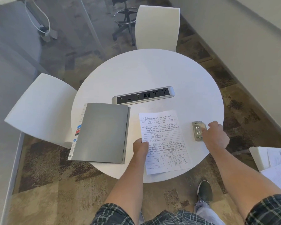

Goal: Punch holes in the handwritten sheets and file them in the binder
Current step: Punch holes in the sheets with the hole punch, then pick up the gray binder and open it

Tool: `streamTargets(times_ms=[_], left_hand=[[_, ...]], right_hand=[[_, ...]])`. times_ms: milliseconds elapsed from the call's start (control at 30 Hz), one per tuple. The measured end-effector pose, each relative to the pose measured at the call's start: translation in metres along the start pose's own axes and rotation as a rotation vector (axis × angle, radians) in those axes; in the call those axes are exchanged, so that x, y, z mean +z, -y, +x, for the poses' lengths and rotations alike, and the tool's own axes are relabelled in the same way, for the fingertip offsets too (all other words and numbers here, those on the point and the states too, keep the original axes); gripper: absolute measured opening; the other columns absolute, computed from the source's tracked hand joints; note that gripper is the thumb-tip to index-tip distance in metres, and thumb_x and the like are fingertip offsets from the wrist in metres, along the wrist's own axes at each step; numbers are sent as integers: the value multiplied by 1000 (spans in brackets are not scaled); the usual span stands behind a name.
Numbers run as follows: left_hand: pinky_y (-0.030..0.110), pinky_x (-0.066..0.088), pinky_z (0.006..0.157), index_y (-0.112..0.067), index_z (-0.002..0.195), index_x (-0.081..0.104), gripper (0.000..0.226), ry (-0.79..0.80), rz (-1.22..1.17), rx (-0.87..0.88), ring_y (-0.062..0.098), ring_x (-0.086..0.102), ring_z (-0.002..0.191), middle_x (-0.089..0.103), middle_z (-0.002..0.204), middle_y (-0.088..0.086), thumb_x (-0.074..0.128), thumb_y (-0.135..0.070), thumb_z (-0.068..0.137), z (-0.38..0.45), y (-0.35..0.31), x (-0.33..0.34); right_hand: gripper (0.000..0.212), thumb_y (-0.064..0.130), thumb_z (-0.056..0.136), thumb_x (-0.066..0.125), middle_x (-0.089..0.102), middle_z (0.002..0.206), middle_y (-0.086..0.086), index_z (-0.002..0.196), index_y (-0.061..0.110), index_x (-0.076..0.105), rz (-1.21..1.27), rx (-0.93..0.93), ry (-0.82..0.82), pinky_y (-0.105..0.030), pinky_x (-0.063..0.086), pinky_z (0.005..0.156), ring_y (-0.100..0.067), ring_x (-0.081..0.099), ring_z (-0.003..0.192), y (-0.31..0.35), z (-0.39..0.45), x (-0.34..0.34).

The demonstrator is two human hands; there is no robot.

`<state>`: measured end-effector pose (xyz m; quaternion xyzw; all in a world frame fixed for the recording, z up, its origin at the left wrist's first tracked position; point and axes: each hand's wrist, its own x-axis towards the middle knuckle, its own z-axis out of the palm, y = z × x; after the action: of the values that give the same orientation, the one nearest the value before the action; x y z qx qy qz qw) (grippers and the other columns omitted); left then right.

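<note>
A handwritten lined sheet [164, 140] lies on the round white table [146, 73], near its front edge. My left hand [140, 147] pinches the sheet's left edge. To the right sits a small grey hole punch [197, 129]; my right hand [215, 135] rests on its right side with fingers curled over it. A closed grey binder [102, 132] with coloured index tabs along its left side lies left of the sheet.
A silver power and socket strip [143, 95] is set into the table's middle. White chairs stand at the back [157, 28] and left [40, 109]. More papers [277, 166] lie on a white surface at the right edge. My shoe [204, 191] is under the table's front.
</note>
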<state>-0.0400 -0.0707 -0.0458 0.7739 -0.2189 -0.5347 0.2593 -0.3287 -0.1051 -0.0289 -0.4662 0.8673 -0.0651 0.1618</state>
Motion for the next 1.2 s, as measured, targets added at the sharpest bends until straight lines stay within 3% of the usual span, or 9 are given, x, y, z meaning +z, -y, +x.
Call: streamTargets(times_ms=[100,267,367,500,733,867,967,1067,1200], left_hand=[[27,33,57,-14,78,50,17,8,-1,12,19,40,63,54,71,1,50,2,84,1,-9,7],[22,30,49,-14,72,46,22,18,101,108,16,39,55,50,66,1,56,-3,88,2,-26,11],[23,38,54,-13,69,54,24,37,287,220,16,52,60,61,69,0,61,-16,92,4,-32,5],[22,47,66,-10,79,73,18,-39,331,324,16,67,80,73,85,-4,63,-19,92,10,-27,-25],[34,47,80,-15,104,71,20,-559,671,571,28,62,99,64,113,7,71,-18,84,15,-13,-104],[50,31,115,-13,147,43,80,-646,837,340,37,27,148,29,160,21,75,-44,81,27,-11,-159],[54,17,121,-12,158,19,109,-653,821,198,39,4,155,6,166,24,73,-61,77,35,-17,-199],[56,11,122,-16,161,3,123,-589,703,19,42,2,154,2,166,26,69,-73,73,43,-26,-226],[57,15,119,-19,160,10,121,-462,470,-152,42,26,147,29,160,20,64,-80,70,52,-31,-241]], right_hand=[[34,17,94,63,57,124,-7,127,19,54,43,-307,-64,-47,59,72,-31,66,99,7,-22,10],[58,5,93,59,57,145,1,147,22,50,-139,-825,122,-37,53,99,-21,60,122,26,-54,39],[86,-8,79,55,44,158,6,157,24,38,-168,-852,223,-34,42,110,-20,48,137,36,-66,51],[85,-4,81,56,42,159,5,157,25,35,-229,-840,234,-35,37,113,-21,43,141,53,-75,62],[59,7,96,51,56,143,7,151,27,43,14,-818,447,-35,47,103,-18,55,126,117,-112,82],[85,-1,92,53,53,149,5,164,29,17,250,-727,780,-24,47,96,-13,58,124,151,-139,91],[95,-3,89,49,43,159,1,165,30,3,247,-735,919,-22,41,105,-16,50,139,173,-152,98],[87,-1,90,50,45,158,-2,164,24,13,250,-667,915,-27,41,110,-20,51,138,194,-160,102],[60,14,90,56,56,141,-7,149,18,43,207,-621,824,-41,47,105,-26,57,125,208,-163,111]])
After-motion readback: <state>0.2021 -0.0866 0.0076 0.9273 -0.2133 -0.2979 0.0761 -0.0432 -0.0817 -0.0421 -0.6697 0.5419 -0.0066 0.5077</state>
